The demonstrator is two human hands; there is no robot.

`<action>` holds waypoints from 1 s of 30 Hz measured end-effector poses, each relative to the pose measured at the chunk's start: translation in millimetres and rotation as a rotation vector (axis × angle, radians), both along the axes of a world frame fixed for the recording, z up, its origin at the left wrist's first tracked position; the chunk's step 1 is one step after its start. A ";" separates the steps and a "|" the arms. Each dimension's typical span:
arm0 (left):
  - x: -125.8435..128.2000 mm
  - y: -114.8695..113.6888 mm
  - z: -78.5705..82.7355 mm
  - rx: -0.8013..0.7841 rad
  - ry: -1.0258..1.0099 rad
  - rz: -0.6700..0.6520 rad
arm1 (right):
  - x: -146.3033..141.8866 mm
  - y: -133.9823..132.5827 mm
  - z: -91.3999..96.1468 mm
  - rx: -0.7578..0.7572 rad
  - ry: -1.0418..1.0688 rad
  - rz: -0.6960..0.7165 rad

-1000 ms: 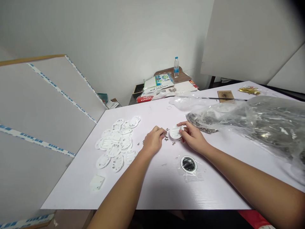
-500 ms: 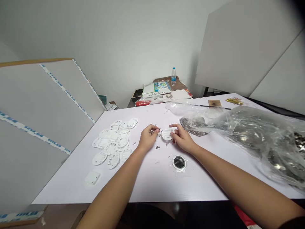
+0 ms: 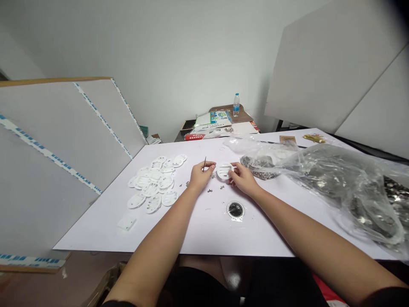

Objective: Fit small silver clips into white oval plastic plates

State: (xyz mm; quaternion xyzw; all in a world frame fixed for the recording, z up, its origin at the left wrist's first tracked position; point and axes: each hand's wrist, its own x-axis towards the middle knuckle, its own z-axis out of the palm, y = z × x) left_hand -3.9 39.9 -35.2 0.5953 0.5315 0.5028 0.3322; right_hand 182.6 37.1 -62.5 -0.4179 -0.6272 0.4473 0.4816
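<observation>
My left hand is closed in a pinch on a thin metal pin that sticks up from its fingers. Just to its right, my right hand holds a white round plastic disc with slots, lifted a little off the white table. The two hands are close together, the pin's hand a few centimetres left of the disc. Small loose metal pins lie on the table under the hands.
A pile of several white discs lies to the left. A black round badge in a clear sleeve sits near me. A big clear plastic bag of metal parts fills the right. Large white boards lean at the left; a water bottle stands behind.
My left hand has picked a pin off the table and raised it upright. My right hand has lifted the disc and turned its slotted face toward me. The camera has shifted slightly.
</observation>
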 end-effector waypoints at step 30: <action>-9.4 5.8 -6.5 -0.094 0.057 -0.023 | -2.3 4.7 -6.1 -0.133 0.208 0.071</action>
